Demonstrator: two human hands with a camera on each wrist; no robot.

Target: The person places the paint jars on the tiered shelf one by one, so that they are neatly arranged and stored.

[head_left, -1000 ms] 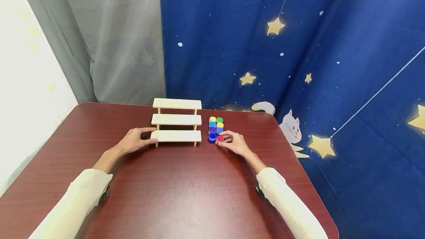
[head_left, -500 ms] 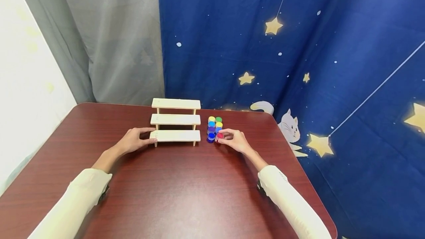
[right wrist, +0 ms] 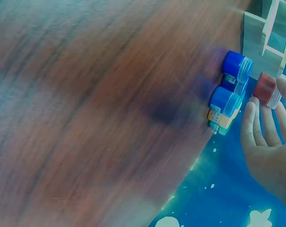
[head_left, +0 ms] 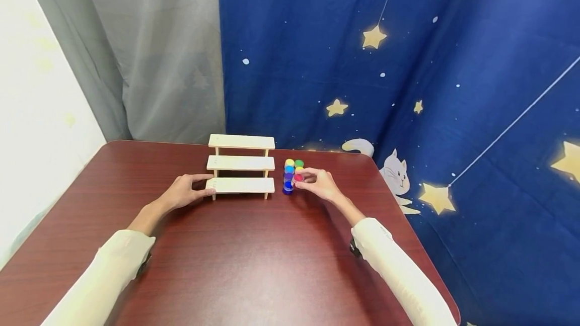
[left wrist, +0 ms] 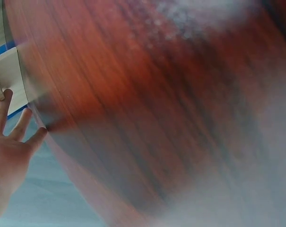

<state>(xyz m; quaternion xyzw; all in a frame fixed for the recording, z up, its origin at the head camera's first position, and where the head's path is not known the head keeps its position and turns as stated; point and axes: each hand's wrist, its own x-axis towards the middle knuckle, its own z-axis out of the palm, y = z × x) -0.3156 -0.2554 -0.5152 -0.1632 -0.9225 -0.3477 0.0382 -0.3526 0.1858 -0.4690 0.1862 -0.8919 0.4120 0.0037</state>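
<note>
A three-step wooden display stand [head_left: 242, 185] stands toward the back of the table. My left hand [head_left: 181, 191] holds the left end of its lowest step, thumb at the front and fingers behind. My right hand [head_left: 322, 185] pinches a small red paint pot [right wrist: 265, 90] between thumb and fingers. In the right wrist view this pot is off the table, apart from the others. Beside the stand, several more paint pots stand in two columns: a dark blue pot [head_left: 288, 188] in front, with purple, light blue, yellow and green ones behind. My right fingers partly hide the right column.
The dark red wooden table [head_left: 254, 255] has its back edge just behind the stand and pots. Beyond it hang a grey curtain [head_left: 167, 54] and a blue curtain with stars [head_left: 299, 54].
My right hand has raised the red paint pot from the front of the right column, moving slightly up and back. The left hand has stayed at the stand.
</note>
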